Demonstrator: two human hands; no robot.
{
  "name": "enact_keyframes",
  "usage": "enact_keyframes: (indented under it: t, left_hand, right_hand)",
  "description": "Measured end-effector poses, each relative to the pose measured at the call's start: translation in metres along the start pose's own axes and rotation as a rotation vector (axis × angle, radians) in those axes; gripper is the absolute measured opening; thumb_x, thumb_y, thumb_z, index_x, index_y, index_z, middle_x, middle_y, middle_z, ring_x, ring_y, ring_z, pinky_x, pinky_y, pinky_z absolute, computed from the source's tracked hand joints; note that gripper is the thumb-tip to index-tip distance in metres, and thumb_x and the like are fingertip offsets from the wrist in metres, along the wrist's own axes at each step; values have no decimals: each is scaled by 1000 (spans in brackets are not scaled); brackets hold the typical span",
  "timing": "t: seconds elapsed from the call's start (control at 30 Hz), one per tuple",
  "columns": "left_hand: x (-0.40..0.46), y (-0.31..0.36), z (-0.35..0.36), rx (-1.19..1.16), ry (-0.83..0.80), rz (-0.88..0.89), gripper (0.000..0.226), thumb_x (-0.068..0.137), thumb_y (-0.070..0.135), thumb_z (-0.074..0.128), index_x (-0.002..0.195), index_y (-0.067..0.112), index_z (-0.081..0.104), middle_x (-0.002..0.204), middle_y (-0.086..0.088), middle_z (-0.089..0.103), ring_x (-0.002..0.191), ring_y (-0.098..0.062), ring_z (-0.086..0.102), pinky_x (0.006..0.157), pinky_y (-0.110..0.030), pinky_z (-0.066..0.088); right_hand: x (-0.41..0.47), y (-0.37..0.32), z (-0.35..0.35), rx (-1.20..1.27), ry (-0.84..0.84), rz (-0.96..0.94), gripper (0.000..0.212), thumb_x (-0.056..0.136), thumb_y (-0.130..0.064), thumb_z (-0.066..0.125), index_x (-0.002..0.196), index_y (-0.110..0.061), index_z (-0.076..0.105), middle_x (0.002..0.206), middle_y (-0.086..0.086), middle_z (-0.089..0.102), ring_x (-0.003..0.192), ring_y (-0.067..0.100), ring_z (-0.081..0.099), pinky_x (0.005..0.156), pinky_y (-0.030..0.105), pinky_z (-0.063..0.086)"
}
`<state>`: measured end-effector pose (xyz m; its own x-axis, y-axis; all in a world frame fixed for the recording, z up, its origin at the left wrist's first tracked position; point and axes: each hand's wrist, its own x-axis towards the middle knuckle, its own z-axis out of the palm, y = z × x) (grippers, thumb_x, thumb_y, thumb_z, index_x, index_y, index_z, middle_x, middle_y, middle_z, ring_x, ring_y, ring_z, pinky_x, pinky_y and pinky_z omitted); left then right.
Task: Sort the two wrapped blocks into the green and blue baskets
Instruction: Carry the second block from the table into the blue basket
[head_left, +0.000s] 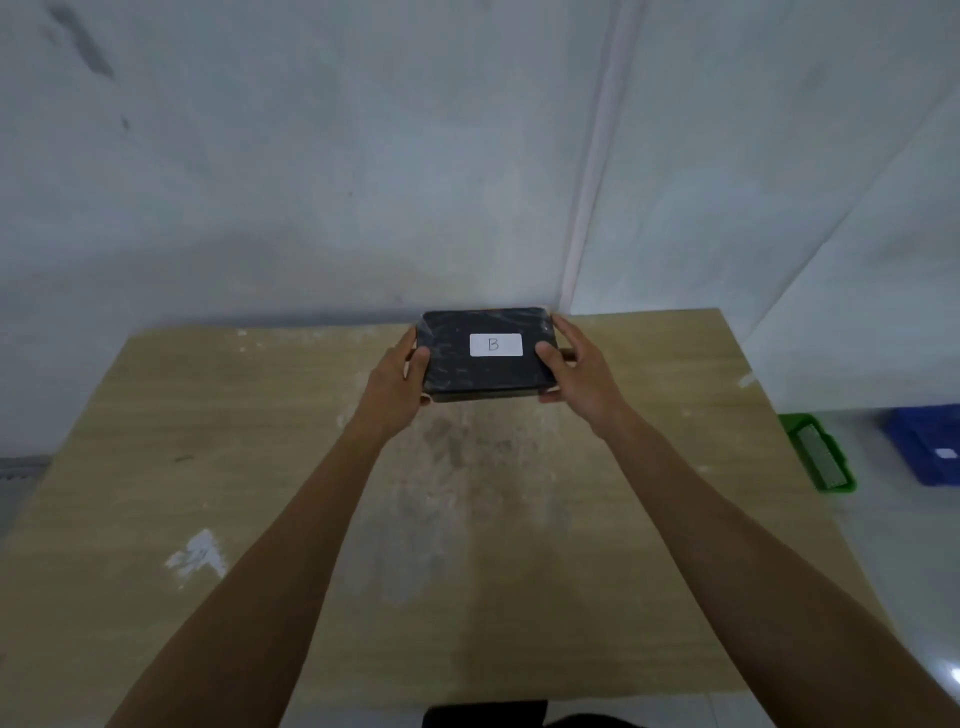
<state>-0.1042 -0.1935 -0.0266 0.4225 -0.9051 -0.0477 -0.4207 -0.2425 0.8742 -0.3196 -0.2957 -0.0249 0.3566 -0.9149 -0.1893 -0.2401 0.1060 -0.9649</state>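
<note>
Single head-worn wide-angle view, looking forward and down from above the near edge of the desk (208, 467), close over both outstretched forearms, facing the far wall (311, 156).

Black block, pale wood, one green and one blue basket

The wrapped block (485, 356) is glossy black under clear film with pale streaky glints, and carries a white label (495, 345) marked with a grey "B". The table (260, 467) beneath it is light tan woodgrain, blotched with grey smudges and white scuffs. Right of the table, the green basket (823, 452) is bright green with a pale speckled inside; beyond it the blue basket (927, 441) is deep blue with a small white patch.
</note>
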Motion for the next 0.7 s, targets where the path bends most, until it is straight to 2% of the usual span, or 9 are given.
enact_keyframes:
  t: [0.2, 0.37, 0.57, 0.7]
  left_hand:
    - [10, 85, -40, 44, 86, 151, 50, 101, 36, 31, 150, 24, 26, 133, -18, 50, 105, -33, 62, 73, -36, 59]
    - [8, 148, -74, 24, 144, 236, 48, 101, 36, 32, 148, 26, 32, 132, -14, 55, 96, -27, 65, 62, -25, 56]
    - [-21, 207, -98, -67, 176, 326, 41, 100, 36, 32, 139, 31, 44, 115, -10, 64, 78, -19, 68, 59, -26, 56]
    - [-45, 230, -105, -74, 140, 374, 41, 101, 36, 32, 139, 29, 44, 114, -10, 64, 78, -18, 68, 56, -21, 54]
  right_hand:
    - [-6, -87, -21, 24, 45, -170, 53, 94, -37, 58, 145, -35, 42, 114, 9, 65, 94, 21, 70, 55, 26, 60]
    - [-18, -164, -40, -4, 64, -271, 50, 95, -36, 56, 144, -35, 44, 112, 11, 68, 95, 25, 71, 62, 35, 63]
    - [-63, -227, -61, -15, 145, -376, 46, 93, -36, 57, 139, -35, 51, 106, 9, 70, 90, 25, 72, 55, 29, 59]
    - [-100, -241, -72, -17, 199, -407, 46, 93, -37, 56, 139, -35, 51, 98, 2, 69, 86, 21, 72, 52, 27, 59]
